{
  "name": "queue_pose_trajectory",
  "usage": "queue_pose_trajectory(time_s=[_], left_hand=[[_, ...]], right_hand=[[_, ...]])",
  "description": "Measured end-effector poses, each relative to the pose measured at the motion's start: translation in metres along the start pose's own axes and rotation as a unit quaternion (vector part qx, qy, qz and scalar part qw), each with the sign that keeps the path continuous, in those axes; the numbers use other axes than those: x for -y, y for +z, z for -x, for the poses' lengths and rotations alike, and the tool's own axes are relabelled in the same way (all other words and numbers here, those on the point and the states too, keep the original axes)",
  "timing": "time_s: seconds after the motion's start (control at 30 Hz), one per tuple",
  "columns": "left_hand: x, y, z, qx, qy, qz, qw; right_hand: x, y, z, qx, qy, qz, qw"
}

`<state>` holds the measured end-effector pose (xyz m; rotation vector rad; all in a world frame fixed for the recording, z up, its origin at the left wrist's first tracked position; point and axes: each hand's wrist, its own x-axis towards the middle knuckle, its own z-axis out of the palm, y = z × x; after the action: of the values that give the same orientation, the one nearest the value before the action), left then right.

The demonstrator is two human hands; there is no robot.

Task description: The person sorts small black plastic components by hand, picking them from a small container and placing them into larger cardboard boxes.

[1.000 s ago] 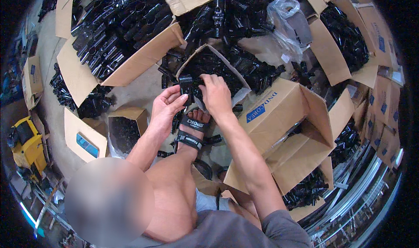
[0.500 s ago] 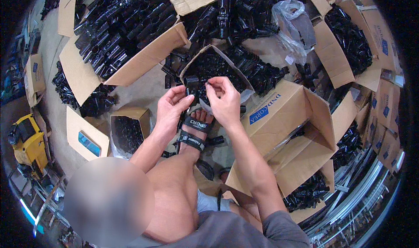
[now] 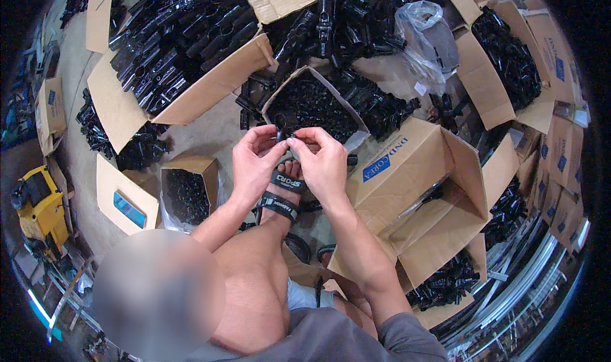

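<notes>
My left hand (image 3: 253, 164) is closed around a black tubular plastic part (image 3: 280, 134), most of which my fingers hide. Meeting it from the other side, my right hand (image 3: 323, 164) pinches with thumb and forefinger at the part's near end. Whatever small piece lies in that pinch is too hidden to name. Both hands are above my sandalled foot (image 3: 287, 182), at the near edge of an open box (image 3: 337, 99) filled with small black pieces (image 3: 305, 104).
A large carton (image 3: 216, 82) of black tubular parts stands far left, with more parts (image 3: 372, 101) heaped on the floor. At right is an open carton (image 3: 407, 171). A smaller box (image 3: 205, 164) of black pieces sits left, beside a flap bearing a phone (image 3: 130, 209).
My right hand has come down and left to meet my left hand. The black part has tipped away from upright and dropped lower between my fingers.
</notes>
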<state>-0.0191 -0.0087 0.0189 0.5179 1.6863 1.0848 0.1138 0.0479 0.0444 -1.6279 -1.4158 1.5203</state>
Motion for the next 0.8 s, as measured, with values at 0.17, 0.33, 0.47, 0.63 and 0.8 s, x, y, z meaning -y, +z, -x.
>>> queue_pose_trajectory(time_s=[0.17, 0.33, 0.47, 0.63, 0.8], left_hand=[[0.009, 0.002, 0.000, -0.016, 0.044, -0.053, 0.998], [0.002, 0.004, 0.003, -0.036, 0.079, -0.093, 0.992], [-0.001, 0.005, 0.004, -0.035, 0.083, -0.097, 0.991], [0.002, 0.005, 0.003, -0.029, 0.096, -0.096, 0.990], [0.003, 0.007, 0.005, -0.028, 0.095, -0.103, 0.990]], right_hand=[[0.001, -0.001, -0.004, 0.008, 0.057, -0.031, 0.998], [-0.002, 0.005, -0.001, 0.000, 0.088, -0.058, 0.994], [-0.009, 0.010, 0.000, -0.031, -0.029, 0.063, 0.997], [-0.017, 0.012, 0.000, -0.063, -0.203, 0.209, 0.954], [-0.011, 0.008, 0.005, -0.048, -0.098, 0.118, 0.987]])
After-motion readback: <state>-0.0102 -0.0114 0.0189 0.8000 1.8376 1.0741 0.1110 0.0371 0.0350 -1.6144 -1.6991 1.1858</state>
